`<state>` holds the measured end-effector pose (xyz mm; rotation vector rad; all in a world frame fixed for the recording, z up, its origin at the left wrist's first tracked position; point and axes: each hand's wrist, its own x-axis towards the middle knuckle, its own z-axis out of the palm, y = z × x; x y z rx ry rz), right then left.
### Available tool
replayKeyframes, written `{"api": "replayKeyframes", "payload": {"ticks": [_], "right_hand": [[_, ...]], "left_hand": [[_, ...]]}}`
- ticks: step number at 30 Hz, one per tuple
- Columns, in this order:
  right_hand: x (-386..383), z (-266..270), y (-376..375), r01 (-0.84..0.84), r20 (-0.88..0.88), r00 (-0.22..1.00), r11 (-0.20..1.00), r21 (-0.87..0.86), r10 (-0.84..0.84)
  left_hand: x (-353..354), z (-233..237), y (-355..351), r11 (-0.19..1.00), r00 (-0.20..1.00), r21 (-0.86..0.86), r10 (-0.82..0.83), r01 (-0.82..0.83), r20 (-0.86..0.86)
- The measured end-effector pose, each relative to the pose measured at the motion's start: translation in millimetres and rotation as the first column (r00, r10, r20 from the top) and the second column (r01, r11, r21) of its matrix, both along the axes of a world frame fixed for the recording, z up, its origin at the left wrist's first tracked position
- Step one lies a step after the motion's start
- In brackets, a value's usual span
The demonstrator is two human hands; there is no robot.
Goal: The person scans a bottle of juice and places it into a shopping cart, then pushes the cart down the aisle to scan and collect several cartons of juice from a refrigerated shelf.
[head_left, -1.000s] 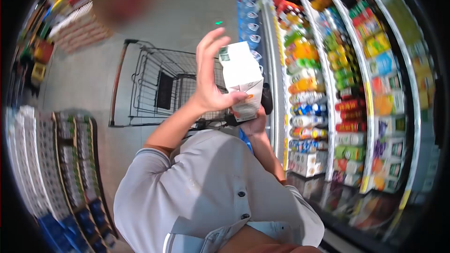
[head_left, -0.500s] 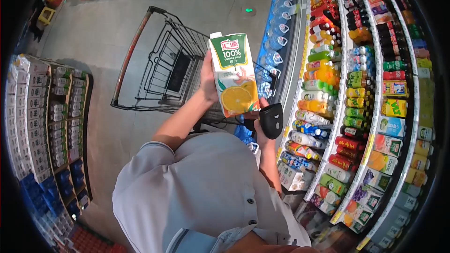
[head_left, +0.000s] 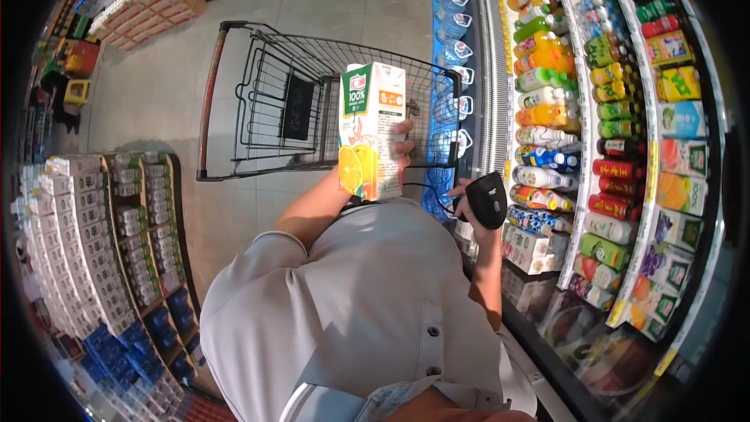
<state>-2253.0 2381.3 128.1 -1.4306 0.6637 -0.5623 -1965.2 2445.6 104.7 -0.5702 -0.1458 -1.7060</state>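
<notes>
A carton of orange juice (head_left: 358, 129) stands upright in front of my chest, its front and a printed side panel both showing. My left hand (head_left: 402, 141) is closed around it; the palm is behind the carton and the fingertips wrap its right edge. Off to the right, my right hand (head_left: 467, 217) grips a black rounded handheld device (head_left: 488, 200), apart from the carton. A thin dark cord (head_left: 434, 192) loops beside that device. Just beyond the carton is a wire shopping cart (head_left: 262, 94).
Along the right run shelves of bottled and cartoned drinks (head_left: 543, 117). Large water bottles (head_left: 455, 27) line up beside the cart. A shelf of stacked packs (head_left: 86, 242) stands at left, with cardboard boxes (head_left: 148, 8) on the floor (head_left: 320, 0) farther back.
The carton has turned, so its side panel now shows. My right hand has moved right with the black device, away from the carton. The view has shifted over the cart and shelves.
</notes>
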Motion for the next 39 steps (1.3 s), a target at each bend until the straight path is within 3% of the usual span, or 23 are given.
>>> {"api": "replayKeyframes", "payload": {"ticks": [3, 5, 7, 9, 11, 16, 23, 27, 33, 35, 37, 38, 39], "right_hand": [[-13.9, 11.1, 2.6, -0.019, -0.041, 0.999, 1.000, 0.018, 0.020], [-20.2, 14.7, 1.3, -0.016, -0.052, 0.999, 1.000, 0.008, 0.016], [-28.2, 9.7, 1.9, -0.028, -0.065, 0.998, 0.999, -0.023, 0.026], [-37.9, 3.7, 3.2, -0.044, -0.069, 0.997, 0.999, -0.009, 0.043], [-45.3, 3.3, 6.4, -0.042, -0.052, 0.998, 0.999, -0.003, 0.042], [-62.6, -0.9, 13.7, -0.040, -0.082, 0.996, 0.999, 0.025, 0.042], [-66.8, -16.9, 15.1, -0.031, -0.126, 0.991, 0.999, 0.040, 0.036], [-58.0, -27.3, 16.4, -0.049, -0.109, 0.993, 0.998, 0.047, 0.053], [-36.2, -18.5, 12.6, -0.198, -0.211, 0.964, 0.966, -0.164, 0.161], [-34.2, -6.1, 10.8, -0.280, -0.336, 0.918, 0.946, -0.166, 0.212], [-29.5, 2.9, 11.4, -0.313, -0.344, 0.907, 0.936, -0.159, 0.244], [-27.8, 11.8, 11.6, -0.281, -0.430, 0.870, 0.959, -0.036, 0.239], [-26.7, 18.4, 11.8, -0.232, -0.513, 0.824, 0.969, 0.083, 0.241]], "left_hand": [[-15.2, 7.0, -1.4, 0.999, 0.999, 0.050, -0.004, 0.002, 0.045], [-18.5, 3.0, -7.0, 0.952, 0.961, 0.300, -0.033, -0.053, 0.273], [-23.3, 13.9, -11.5, 0.796, 0.927, 0.510, 0.164, -0.326, 0.337], [-27.2, 1.0, -15.7, 0.741, 0.882, 0.558, 0.099, -0.374, 0.460], [-30.7, -9.3, -19.6, 0.768, 0.850, 0.528, 0.041, -0.363, 0.525], [-44.7, -2.4, -14.4, 0.608, 0.729, 0.609, -0.071, -0.510, 0.681], [-44.8, 0.9, -1.5, 0.508, 0.519, 0.514, -0.146, -0.691, 0.842], [-45.0, 2.3, 8.8, 0.499, 0.548, 0.538, -0.142, -0.679, 0.824], [-43.4, 9.5, 18.2, 0.400, 0.587, 0.577, -0.110, -0.712, 0.802], [-41.0, 4.2, 22.5, 0.391, 0.587, 0.570, -0.088, -0.723, 0.804], [-35.9, -4.8, 26.5, 0.384, 0.531, 0.523, -0.094, -0.761, 0.842], [-35.4, -9.2, 26.4, 0.381, 0.535, 0.524, -0.087, -0.762, 0.840], [-35.6, -13.1, 26.3, 0.265, 0.508, 0.506, -0.066, -0.821, 0.859]]}}
